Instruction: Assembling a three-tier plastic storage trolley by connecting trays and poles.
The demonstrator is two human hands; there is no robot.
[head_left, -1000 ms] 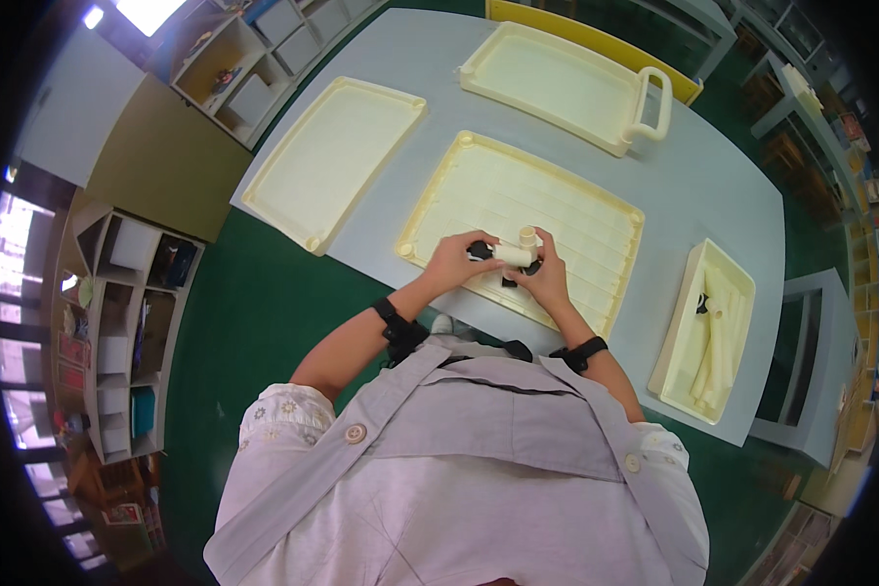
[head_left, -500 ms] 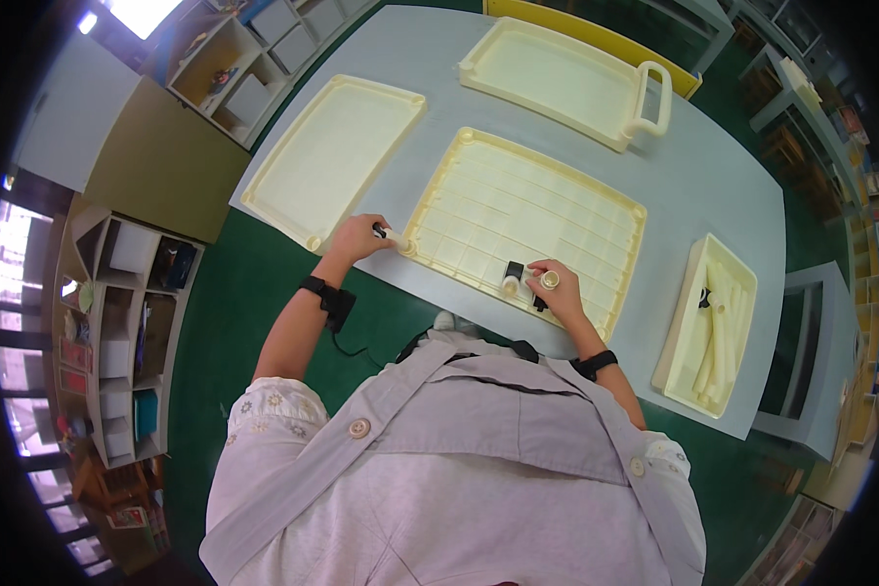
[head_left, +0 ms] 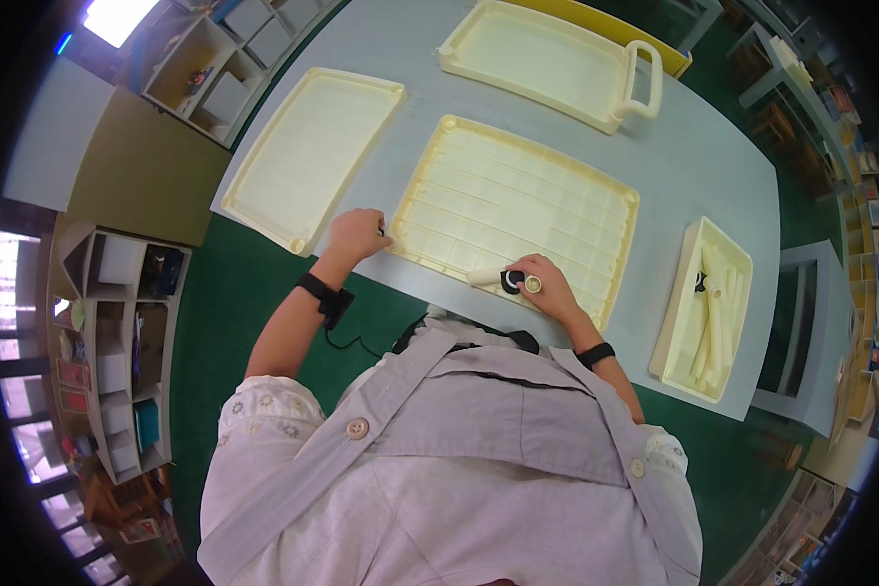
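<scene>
A cream tray with a ribbed grid (head_left: 518, 195) lies in front of me, with round sockets at its corners. My left hand (head_left: 359, 234) is closed at its near left corner, around a small piece of which only a dark bit shows. My right hand (head_left: 549, 288) is closed over the tray's near edge. It grips cream-and-black caster wheels: a black wheel (head_left: 511, 281) shows beside the fingertips. A cream stem (head_left: 482, 277) points left from it, and a round cream end (head_left: 532, 284) faces up by the fingers.
A smooth cream tray (head_left: 308, 156) lies to the left on the grey table (head_left: 689, 186). At the back is a tray with a looped handle (head_left: 537, 63), before a yellow board (head_left: 596, 24). On the right, a narrow bin (head_left: 676, 332) holds several cream tubes (head_left: 718, 322).
The caster parts in my right hand have turned; a cream stem now points left. The piece at my left hand has become mostly hidden by the fingers. The whole view has shifted slightly.
</scene>
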